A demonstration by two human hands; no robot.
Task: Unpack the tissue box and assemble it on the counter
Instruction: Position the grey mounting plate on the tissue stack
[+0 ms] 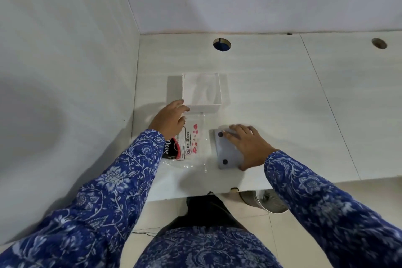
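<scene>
A white open tissue box body (201, 92) stands on the counter (272, 98), with white tissue inside it. My left hand (169, 118) hovers at its near left corner, fingers spread and fingertips touching the box rim. A flat white lid (227, 152) with two dark round pads lies to the right near the counter's front. My right hand (248, 146) rests on top of it, fingers curled over its right edge. Between my hands lies a clear plastic wrapper (195, 143) with red print.
A dark Dove packet (170, 148) lies partly under my left wrist. Two round holes (221, 44) (379, 43) open in the counter near the back wall. A side wall (65, 72) stands close on the left. A metal bin (267, 200) sits below the counter's front edge.
</scene>
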